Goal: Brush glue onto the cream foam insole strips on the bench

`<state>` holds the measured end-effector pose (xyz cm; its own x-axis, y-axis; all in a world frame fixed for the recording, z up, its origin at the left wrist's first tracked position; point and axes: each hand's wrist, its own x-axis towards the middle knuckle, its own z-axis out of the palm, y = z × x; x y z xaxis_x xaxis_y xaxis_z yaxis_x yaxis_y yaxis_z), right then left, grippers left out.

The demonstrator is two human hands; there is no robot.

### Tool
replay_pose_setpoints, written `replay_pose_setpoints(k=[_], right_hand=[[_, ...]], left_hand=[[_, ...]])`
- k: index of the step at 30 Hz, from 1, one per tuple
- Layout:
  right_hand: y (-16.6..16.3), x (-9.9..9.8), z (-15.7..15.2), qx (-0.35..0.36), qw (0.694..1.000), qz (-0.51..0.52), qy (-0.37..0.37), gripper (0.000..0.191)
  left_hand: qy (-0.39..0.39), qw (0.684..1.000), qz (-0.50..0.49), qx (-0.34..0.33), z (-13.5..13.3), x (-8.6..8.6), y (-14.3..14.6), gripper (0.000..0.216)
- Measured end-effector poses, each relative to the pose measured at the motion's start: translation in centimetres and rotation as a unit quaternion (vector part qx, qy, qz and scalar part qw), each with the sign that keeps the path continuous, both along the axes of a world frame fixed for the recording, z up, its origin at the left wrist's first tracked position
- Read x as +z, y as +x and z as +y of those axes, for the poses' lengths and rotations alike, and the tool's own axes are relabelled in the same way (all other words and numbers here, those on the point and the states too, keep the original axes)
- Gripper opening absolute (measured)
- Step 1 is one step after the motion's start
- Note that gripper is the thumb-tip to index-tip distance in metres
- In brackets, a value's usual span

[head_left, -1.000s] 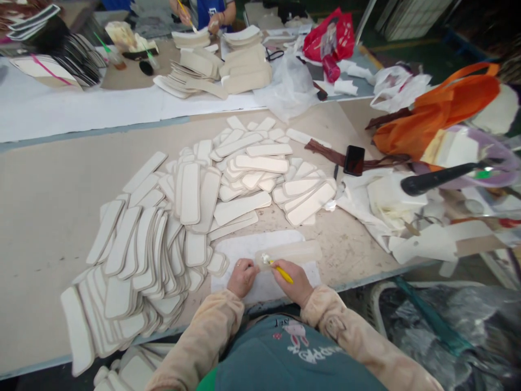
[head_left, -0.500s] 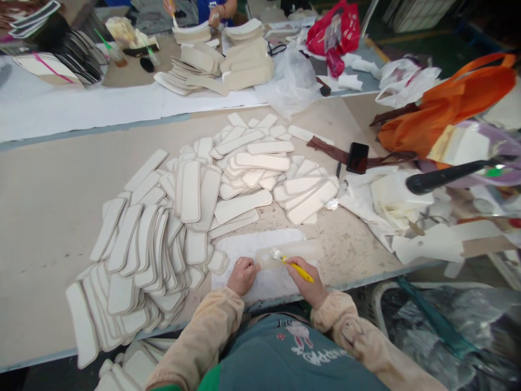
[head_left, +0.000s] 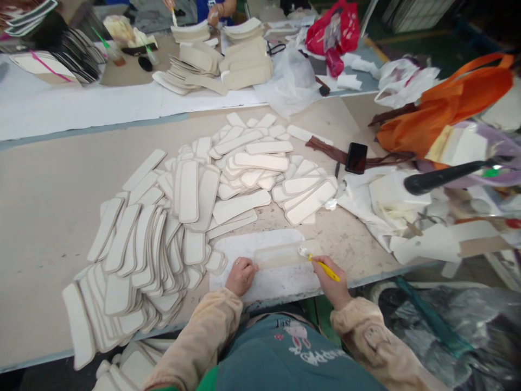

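A long cream strip (head_left: pixel 280 254) lies on a white sheet (head_left: pixel 264 279) at the near table edge. My left hand (head_left: pixel 241 275) has curled fingers pressed on the strip's left end. My right hand (head_left: pixel 330 280) is closed round a yellow-handled brush (head_left: pixel 321 263), whose white bristles touch the strip's right part. A big heap of similar cream strips (head_left: pixel 191 212) spreads over the table just beyond and to the left of my hands.
A black phone (head_left: pixel 355 158) and a brown strap lie to the right of the heap. An orange bag (head_left: pixel 443 108), a black handle (head_left: pixel 439 178) and paper scraps crowd the right side. Another person's hands (head_left: pixel 214 13) work at stacked pieces across the table.
My right hand has drawn the brush rightward along the strip, from near its left end to its right part. My left hand has stayed on the left end.
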<state>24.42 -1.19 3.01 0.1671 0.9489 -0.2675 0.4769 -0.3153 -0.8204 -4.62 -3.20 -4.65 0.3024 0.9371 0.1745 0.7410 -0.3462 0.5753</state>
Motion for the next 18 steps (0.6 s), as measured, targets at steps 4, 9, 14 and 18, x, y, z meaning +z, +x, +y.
replay_pose_setpoints(k=[4,9,14,18], right_hand=[[-4.5,0.1,-0.9,0.126,0.988,0.092,-0.008,0.023],[-6.6,-0.9,-0.9,0.177,0.977,0.116,-0.017,0.023],[0.7,-1.0,-0.9,0.059,0.998,0.021,-0.018,0.026],[4.8,0.0,-0.6,0.024,0.996,-0.077,0.028,0.025]], left_hand=[[0.003,1.0,0.003,-0.005,0.0,-0.1,0.0,0.026],[0.004,1.0,0.008,-0.006,0.0,0.0,0.0,0.026],[0.0,1.0,0.0,-0.008,0.0,-0.1,0.0,0.023],[0.007,1.0,-0.007,-0.004,0.0,0.0,0.0,0.022]])
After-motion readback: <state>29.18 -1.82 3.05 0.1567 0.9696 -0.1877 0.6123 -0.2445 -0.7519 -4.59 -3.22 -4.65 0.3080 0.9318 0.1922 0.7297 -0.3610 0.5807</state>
